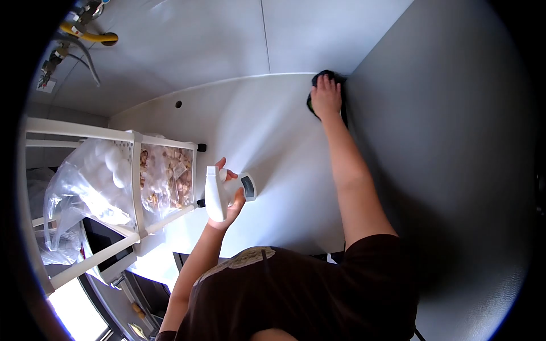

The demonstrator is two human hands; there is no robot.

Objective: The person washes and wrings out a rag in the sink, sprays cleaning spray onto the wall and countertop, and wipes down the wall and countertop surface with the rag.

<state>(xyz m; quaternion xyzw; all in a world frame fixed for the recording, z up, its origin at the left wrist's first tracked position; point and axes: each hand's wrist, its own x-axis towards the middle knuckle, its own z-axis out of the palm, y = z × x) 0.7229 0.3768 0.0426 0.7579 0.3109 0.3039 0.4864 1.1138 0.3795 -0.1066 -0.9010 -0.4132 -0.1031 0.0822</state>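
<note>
My left hand (233, 211) is wrapped round a white spray bottle (215, 196), held above the pale flat surface (273, 125). The bottle's dark grey label shows past my fingers. Up in the corner, my right hand (326, 98) presses a dark cloth (312, 102) against the far edge of that surface, beside the grey side wall. Most of the cloth is hidden under the palm.
On the left stands a white rack (136, 182) holding a clear plastic bag of white egg-like things (114, 165) and a bag of brownish pieces (170, 176). A yellow hose (94, 37) and valves are at upper left. The grey wall (443, 142) borders the right.
</note>
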